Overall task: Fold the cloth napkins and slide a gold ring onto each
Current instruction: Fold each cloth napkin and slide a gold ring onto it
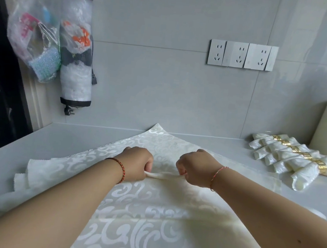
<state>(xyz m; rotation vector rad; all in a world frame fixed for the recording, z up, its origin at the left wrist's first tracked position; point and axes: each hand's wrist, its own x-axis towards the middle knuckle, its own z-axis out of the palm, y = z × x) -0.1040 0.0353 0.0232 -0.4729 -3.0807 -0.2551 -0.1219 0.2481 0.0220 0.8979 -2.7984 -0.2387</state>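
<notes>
Cream damask napkin [150,221] lies spread on the grey counter [58,140], one corner pointing to the back wall & curling up slightly against it. Both hands work at its middle: left hand [135,165] & right hand [196,171] sit close together, knuckles up, each w/ fingers curled in, pinching a raised ridge of the cloth that runs between them. Thumbs & fingertips mostly hidden under the hands, so exact grip can't be made out beyond the pinch. Left wrist has a red/black braided bracelet [121,169]; right wrist a thin red string [216,176]. To the left of the arms, more cream cloth [35,174] lies bunched in folds on the counter, partly under the spread napkin. At right, well apart from the hands, a row of finished rolled napkins [286,160] lies side by side, each w/ a gold ring [322,168] around it. On the wall: a strip of power sockets [241,55] at right; hanging plastic bags [36,33] & a bag holder [76,47] at left.
</notes>
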